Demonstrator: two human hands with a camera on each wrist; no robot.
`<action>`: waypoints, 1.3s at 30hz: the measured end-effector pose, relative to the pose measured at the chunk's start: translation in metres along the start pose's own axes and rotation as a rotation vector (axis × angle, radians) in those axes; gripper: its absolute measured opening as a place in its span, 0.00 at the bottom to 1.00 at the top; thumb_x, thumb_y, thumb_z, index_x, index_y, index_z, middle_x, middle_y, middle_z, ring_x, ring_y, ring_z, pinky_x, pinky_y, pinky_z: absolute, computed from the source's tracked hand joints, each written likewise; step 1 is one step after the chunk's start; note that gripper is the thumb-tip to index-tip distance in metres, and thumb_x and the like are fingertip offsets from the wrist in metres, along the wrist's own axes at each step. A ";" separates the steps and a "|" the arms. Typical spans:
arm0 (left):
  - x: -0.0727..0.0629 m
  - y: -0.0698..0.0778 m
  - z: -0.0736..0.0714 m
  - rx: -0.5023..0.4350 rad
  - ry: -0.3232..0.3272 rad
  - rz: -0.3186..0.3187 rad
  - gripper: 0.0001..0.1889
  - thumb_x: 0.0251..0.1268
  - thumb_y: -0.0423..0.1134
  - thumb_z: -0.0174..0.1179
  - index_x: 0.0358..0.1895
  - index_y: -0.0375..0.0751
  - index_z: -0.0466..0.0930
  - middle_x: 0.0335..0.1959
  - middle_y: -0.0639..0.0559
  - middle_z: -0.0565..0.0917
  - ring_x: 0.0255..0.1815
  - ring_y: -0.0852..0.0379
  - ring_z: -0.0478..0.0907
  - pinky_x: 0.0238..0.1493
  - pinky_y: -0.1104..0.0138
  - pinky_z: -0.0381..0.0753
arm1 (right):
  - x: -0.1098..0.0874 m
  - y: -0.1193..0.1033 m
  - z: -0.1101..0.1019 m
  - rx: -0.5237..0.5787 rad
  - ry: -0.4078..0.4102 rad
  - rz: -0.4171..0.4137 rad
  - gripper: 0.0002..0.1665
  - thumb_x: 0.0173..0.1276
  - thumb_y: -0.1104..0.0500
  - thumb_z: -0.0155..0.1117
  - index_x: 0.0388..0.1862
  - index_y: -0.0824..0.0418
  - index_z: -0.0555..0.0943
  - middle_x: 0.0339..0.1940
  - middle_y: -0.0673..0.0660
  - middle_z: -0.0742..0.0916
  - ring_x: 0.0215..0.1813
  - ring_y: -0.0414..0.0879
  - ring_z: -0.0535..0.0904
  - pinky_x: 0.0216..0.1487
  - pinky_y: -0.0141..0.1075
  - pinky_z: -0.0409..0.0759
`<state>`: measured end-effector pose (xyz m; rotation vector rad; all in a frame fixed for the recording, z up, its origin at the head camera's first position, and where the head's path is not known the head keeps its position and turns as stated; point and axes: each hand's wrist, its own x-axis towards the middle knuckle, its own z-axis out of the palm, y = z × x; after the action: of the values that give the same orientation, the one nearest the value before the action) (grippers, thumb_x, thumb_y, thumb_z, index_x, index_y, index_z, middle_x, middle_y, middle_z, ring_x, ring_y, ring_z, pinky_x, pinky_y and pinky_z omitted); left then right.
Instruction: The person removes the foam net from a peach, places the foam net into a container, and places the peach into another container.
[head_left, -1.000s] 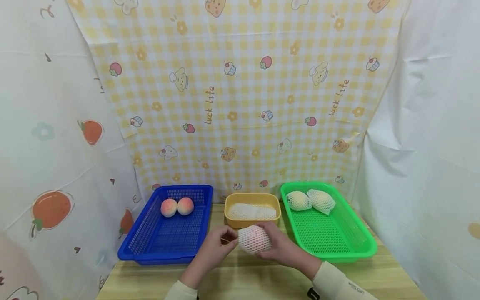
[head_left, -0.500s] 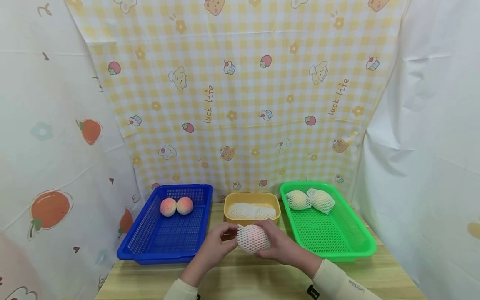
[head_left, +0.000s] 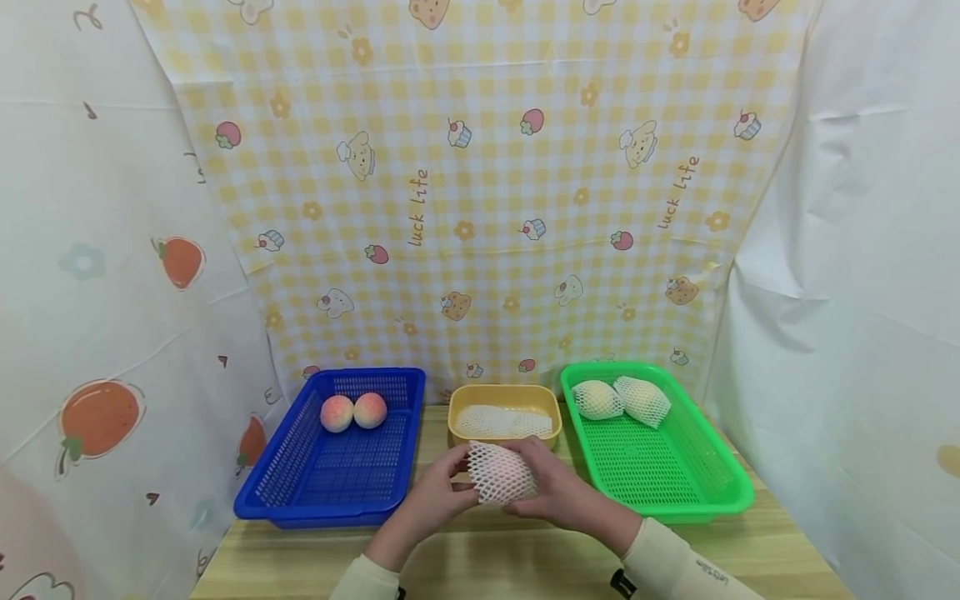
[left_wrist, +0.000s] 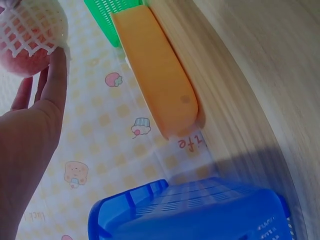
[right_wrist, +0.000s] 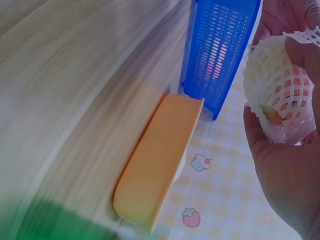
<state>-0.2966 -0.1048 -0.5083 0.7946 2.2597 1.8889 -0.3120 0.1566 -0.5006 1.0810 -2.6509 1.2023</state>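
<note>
In the head view, a peach in a white foam net sleeve (head_left: 501,473) is held between both hands above the table's front. My right hand (head_left: 557,490) grips it from the right, thumb and fingers curled around the sleeve. My left hand (head_left: 435,497) holds the sleeve's open left edge between thumb and fingers. In the left wrist view, bare pink peach skin (left_wrist: 25,64) shows below the net's edge. The right wrist view shows the netting (right_wrist: 295,92) wrapped over the fruit, with the right thumb and fingers on either side.
A blue basket (head_left: 322,510) at left holds two bare peaches (head_left: 353,412). Behind the hands, a yellow box (head_left: 505,392) contains flat white net sleeves (head_left: 502,422). The green basket (head_left: 667,504) at right has two netted fruits (head_left: 621,401). A patterned cloth (head_left: 480,275) hangs behind.
The left fingers have moved in against the sleeve's open edge, and the netted peach has tilted and shifted slightly left and up. The right hand keeps its grip; baskets and box stay put.
</note>
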 end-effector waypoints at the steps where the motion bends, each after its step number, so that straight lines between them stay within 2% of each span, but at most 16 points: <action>1: 0.000 0.000 0.000 0.008 -0.005 0.006 0.32 0.65 0.23 0.67 0.74 0.32 0.74 0.67 0.37 0.79 0.69 0.42 0.79 0.60 0.63 0.87 | 0.000 -0.001 0.000 -0.001 0.002 -0.007 0.51 0.62 0.55 0.89 0.80 0.45 0.72 0.65 0.46 0.78 0.61 0.44 0.77 0.61 0.43 0.81; 6: 0.002 -0.002 0.003 0.043 -0.008 0.014 0.37 0.58 0.20 0.64 0.75 0.35 0.73 0.67 0.39 0.80 0.64 0.49 0.79 0.56 0.63 0.88 | 0.003 -0.003 0.003 -0.014 0.014 -0.050 0.51 0.61 0.54 0.90 0.80 0.45 0.73 0.64 0.45 0.78 0.62 0.43 0.76 0.64 0.43 0.81; 12: 0.002 0.001 0.006 0.101 0.053 -0.009 0.36 0.61 0.25 0.71 0.74 0.39 0.73 0.65 0.42 0.82 0.64 0.47 0.78 0.57 0.64 0.84 | 0.006 -0.006 0.006 -0.005 0.031 -0.083 0.50 0.62 0.50 0.90 0.79 0.46 0.73 0.65 0.46 0.78 0.63 0.43 0.76 0.66 0.44 0.81; 19: 0.002 0.001 0.006 0.052 0.056 -0.007 0.37 0.61 0.22 0.71 0.75 0.40 0.72 0.65 0.40 0.81 0.63 0.46 0.78 0.54 0.64 0.86 | 0.007 -0.009 0.005 -0.007 0.055 -0.115 0.49 0.61 0.52 0.91 0.77 0.49 0.74 0.65 0.48 0.79 0.63 0.45 0.77 0.66 0.44 0.81; 25: 0.001 0.003 0.004 0.057 0.065 -0.003 0.36 0.63 0.26 0.74 0.75 0.41 0.73 0.65 0.41 0.81 0.62 0.47 0.79 0.54 0.64 0.86 | 0.007 -0.006 0.004 -0.036 0.079 -0.157 0.45 0.64 0.50 0.89 0.76 0.50 0.75 0.64 0.48 0.80 0.61 0.43 0.77 0.63 0.42 0.82; 30: 0.001 0.003 0.002 0.050 0.072 0.002 0.37 0.60 0.23 0.72 0.74 0.39 0.73 0.65 0.40 0.81 0.62 0.48 0.79 0.55 0.65 0.86 | 0.007 -0.006 0.001 -0.043 0.123 -0.211 0.41 0.66 0.51 0.87 0.75 0.51 0.79 0.62 0.47 0.84 0.60 0.43 0.80 0.60 0.42 0.84; 35: 0.002 0.005 -0.001 0.058 0.075 0.013 0.38 0.58 0.21 0.70 0.74 0.39 0.73 0.64 0.40 0.81 0.62 0.47 0.79 0.56 0.63 0.86 | 0.006 -0.008 -0.002 -0.044 0.169 -0.214 0.38 0.64 0.55 0.88 0.71 0.50 0.83 0.58 0.45 0.86 0.55 0.41 0.83 0.55 0.40 0.85; 39: 0.002 0.005 -0.002 0.038 0.082 0.011 0.36 0.60 0.23 0.71 0.73 0.39 0.74 0.65 0.39 0.80 0.63 0.46 0.78 0.57 0.63 0.86 | 0.006 -0.010 -0.004 -0.034 0.198 -0.207 0.34 0.64 0.57 0.88 0.68 0.50 0.86 0.53 0.44 0.88 0.51 0.40 0.83 0.51 0.38 0.85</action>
<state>-0.2972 -0.1058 -0.5023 0.7487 2.3507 1.9225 -0.3111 0.1515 -0.4890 1.1330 -2.3403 1.1543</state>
